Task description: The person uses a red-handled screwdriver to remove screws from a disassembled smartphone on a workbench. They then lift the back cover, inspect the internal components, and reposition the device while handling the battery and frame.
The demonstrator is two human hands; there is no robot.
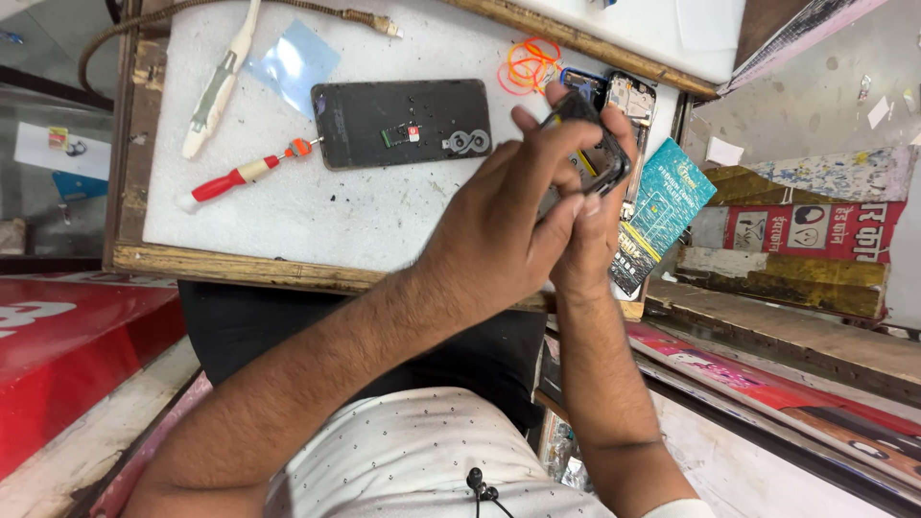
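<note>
Both my hands hold a small dark phone frame (602,158) up over the right edge of a white work board (288,221). My left hand (504,225) reaches across from the lower left, with its fingers curled over the top of the frame. Partly hidden behind it, my right hand (593,235) grips the frame from below. A dark phone body (403,123) lies flat on the board to the left of my hands, its inside showing small parts.
A red-and-white screwdriver (240,176) and a white hand tool (219,91) lie at the board's left. Blue film (293,59), orange rubber bands (526,65), another opened phone part (631,96) and a teal packet (664,206) surround my hands. A wooden frame (240,267) edges the board.
</note>
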